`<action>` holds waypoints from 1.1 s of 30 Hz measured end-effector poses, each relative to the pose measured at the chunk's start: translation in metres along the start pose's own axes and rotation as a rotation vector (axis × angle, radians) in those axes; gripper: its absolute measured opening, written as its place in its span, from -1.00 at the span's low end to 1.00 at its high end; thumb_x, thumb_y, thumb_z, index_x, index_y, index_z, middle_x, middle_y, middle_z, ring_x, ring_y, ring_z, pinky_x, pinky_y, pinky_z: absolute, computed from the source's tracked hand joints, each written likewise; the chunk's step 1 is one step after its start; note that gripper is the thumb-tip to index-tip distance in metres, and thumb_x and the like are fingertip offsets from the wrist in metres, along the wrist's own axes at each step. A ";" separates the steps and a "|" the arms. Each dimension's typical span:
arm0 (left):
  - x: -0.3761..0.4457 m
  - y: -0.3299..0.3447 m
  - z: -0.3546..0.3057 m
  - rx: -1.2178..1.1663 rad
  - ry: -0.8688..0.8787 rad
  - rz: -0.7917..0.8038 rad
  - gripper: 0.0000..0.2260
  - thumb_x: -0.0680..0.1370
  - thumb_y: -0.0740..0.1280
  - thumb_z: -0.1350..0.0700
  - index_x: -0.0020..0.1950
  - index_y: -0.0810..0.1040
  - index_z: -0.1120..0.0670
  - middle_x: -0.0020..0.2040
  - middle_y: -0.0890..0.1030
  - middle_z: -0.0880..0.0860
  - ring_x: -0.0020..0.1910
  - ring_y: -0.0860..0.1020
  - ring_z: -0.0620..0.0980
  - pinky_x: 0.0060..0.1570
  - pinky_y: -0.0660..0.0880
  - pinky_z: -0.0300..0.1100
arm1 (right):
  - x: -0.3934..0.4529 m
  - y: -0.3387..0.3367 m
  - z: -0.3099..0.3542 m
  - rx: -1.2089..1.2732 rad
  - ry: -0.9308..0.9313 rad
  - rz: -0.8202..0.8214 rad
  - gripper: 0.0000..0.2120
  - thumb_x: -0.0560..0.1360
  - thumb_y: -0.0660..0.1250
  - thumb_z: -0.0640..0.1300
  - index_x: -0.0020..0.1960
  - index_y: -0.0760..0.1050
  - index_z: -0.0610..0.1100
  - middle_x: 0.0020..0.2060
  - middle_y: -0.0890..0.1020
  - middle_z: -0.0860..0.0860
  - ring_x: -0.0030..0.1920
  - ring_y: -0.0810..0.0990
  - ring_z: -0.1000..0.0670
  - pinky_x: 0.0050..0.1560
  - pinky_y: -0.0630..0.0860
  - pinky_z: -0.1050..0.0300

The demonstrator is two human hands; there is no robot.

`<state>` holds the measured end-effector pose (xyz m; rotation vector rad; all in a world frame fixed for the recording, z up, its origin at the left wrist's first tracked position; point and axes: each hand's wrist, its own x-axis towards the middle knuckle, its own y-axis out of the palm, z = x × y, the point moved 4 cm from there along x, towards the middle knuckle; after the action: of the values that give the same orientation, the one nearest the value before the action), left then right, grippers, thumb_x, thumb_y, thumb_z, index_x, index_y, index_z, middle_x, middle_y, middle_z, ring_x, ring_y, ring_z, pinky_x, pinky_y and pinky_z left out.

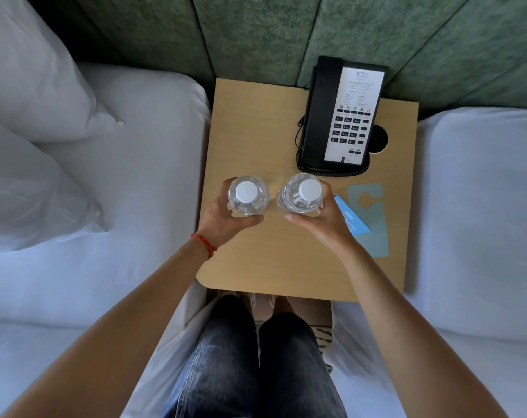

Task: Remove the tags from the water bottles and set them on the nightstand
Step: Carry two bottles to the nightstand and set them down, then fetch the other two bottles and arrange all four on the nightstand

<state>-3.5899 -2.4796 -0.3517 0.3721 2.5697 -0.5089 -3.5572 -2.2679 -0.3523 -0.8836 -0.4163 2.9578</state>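
Two clear water bottles with white caps stand upright over the wooden nightstand [256, 260], seen from above. My left hand [223, 220] is wrapped around the left bottle [247, 196]. My right hand [322, 220] grips the right bottle [300, 193]. The bottles are side by side, a small gap between them. No tag shows on either neck. Two flat tags lie on the nightstand right of my right hand: a pale teal tag [371, 215] and a brighter blue tag [351, 218] partly under my wrist.
A black desk phone [340, 116] with a coiled cord fills the back right of the nightstand. White beds flank it, left [105, 206] and right [473, 206], with pillows [30, 95] at far left. Green padded wall panels [286, 34] rise behind. My legs stand at the front edge.
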 end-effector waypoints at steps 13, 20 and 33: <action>-0.059 -0.005 -0.011 0.173 0.040 -0.170 -0.52 0.49 0.34 0.02 0.36 0.28 0.08 0.32 0.44 0.13 0.28 0.42 0.09 0.13 0.31 -0.21 | -0.053 0.004 0.023 0.022 -0.025 -0.139 -0.54 0.48 0.33 0.00 0.33 0.30 0.01 0.23 0.47 0.17 0.30 0.41 0.14 0.25 0.30 0.22; -0.116 -0.008 -0.008 0.436 0.063 -0.256 -0.58 0.55 0.22 -0.04 0.35 0.34 0.12 0.35 0.42 0.08 0.33 0.38 0.08 0.30 0.27 -0.03 | -0.101 0.026 0.019 -0.349 -0.081 -0.123 -0.45 0.53 0.24 0.03 0.43 0.21 -0.14 0.41 0.34 -0.07 0.41 0.30 -0.04 0.29 0.19 0.22; -0.238 0.042 0.006 0.608 -0.143 -0.534 -0.50 0.56 0.16 -0.11 0.45 0.22 0.05 0.46 0.27 0.07 0.48 0.14 0.06 0.42 0.06 0.01 | -0.143 0.011 0.035 -0.863 -0.574 0.346 -0.48 0.55 0.17 0.06 0.45 0.18 -0.11 0.44 0.29 -0.04 0.44 0.21 0.01 0.35 0.23 0.14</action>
<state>-3.3722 -2.4844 -0.2464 -0.1677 2.3082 -1.4589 -3.4556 -2.3018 -0.2506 -0.0424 -1.8085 3.2805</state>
